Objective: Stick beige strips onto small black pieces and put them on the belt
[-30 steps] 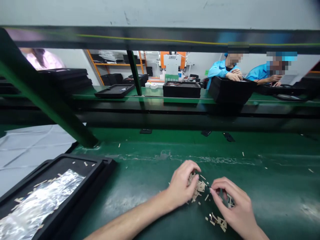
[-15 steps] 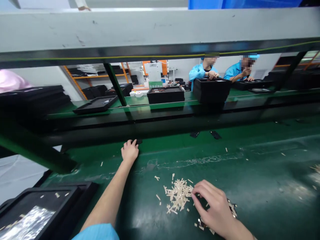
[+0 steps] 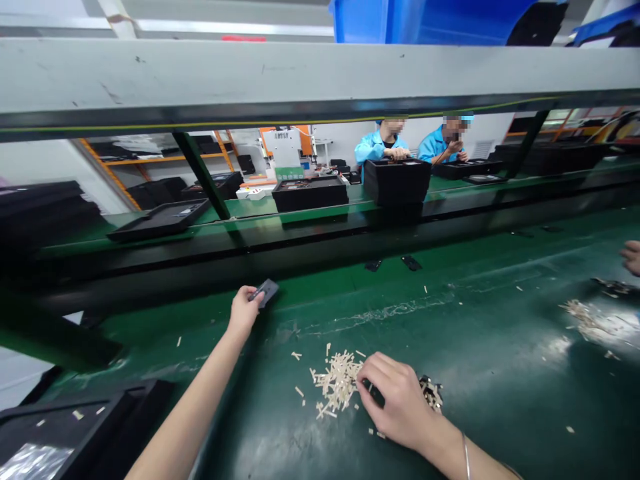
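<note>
My left hand (image 3: 244,310) is stretched far forward over the green belt (image 3: 475,320) and pinches a small flat grey-black part (image 3: 265,292) lifted just off the surface. My right hand (image 3: 395,400) rests near me, fingers curled down onto a small dark piece (image 3: 374,393) beside a heap of pale cut strips (image 3: 336,383). A small cluster of dark and pale bits (image 3: 431,392) lies just right of that hand.
A black tray (image 3: 75,427) with foil sits at the lower left. Two more small dark parts (image 3: 373,265) (image 3: 411,262) lie by the belt's far rail. Black trays (image 3: 310,192) stand on the upper shelf. Two people in blue sit behind it. Another person's hand (image 3: 631,257) and strip pile (image 3: 585,317) are at right.
My left hand left the strip pile, reached to the far edge of the belt and picked up the small dark part. My right hand stayed by the strips. The view swung right.
</note>
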A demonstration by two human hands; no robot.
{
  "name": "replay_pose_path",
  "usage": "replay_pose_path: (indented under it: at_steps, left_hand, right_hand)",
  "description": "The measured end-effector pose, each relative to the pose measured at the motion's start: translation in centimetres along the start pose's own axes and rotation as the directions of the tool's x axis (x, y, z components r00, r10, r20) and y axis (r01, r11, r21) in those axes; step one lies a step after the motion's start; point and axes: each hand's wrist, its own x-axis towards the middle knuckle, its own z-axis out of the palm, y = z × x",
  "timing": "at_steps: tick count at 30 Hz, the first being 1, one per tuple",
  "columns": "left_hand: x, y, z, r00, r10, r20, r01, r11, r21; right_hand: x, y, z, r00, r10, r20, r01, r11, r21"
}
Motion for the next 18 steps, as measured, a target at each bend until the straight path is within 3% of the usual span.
replay_pose_path:
  at_steps: [3, 5, 6, 8, 10, 15, 18]
  left_hand:
    - [-5.9, 1.2, 1.8, 0.984, 0.064, 0.167, -0.022, 0.970, -0.241]
    - [-10.5, 1.5, 3.2, 0.949, 0.109, 0.296, -0.001, 0.939, -0.343]
    - [-12.7, 1.5, 4.0, 0.915, 0.136, 0.379, 0.028, 0.917, -0.397]
    - [-16.5, 1.3, 5.2, 0.763, 0.231, 0.603, 0.197, 0.806, -0.558]
    - [-19.1, 1.0, 5.9, 0.701, 0.262, 0.663, 0.294, 0.741, -0.604]
    - [-21.4, 0.7, 5.8, 0.672, 0.254, 0.695, 0.369, 0.699, -0.612]
    - [-21.9, 0.7, 5.5, 0.654, 0.281, 0.702, 0.362, 0.699, -0.617]
  right_hand:
    - [0.3, -0.5, -0.2, 0.984, 0.177, -0.020, -0.171, 0.968, 0.185]
    - [0.6, -1.1, -0.4, 0.934, 0.348, 0.081, -0.347, 0.833, 0.430]
    - [0.6, -1.4, -0.5, 0.901, 0.402, 0.164, -0.422, 0.717, 0.555]
    - [0.7, -2.0, -0.7, 0.850, 0.435, 0.297, -0.498, 0.482, 0.721]
    - [0.7, -2.3, -0.8, 0.835, 0.443, 0.327, -0.502, 0.369, 0.782]
    - [0.7, -1.8, -0.8, 0.826, 0.479, 0.296, -0.476, 0.315, 0.821]
    - [0.8, -1.5, -0.9, 0.830, 0.482, 0.280, -0.487, 0.382, 0.785]
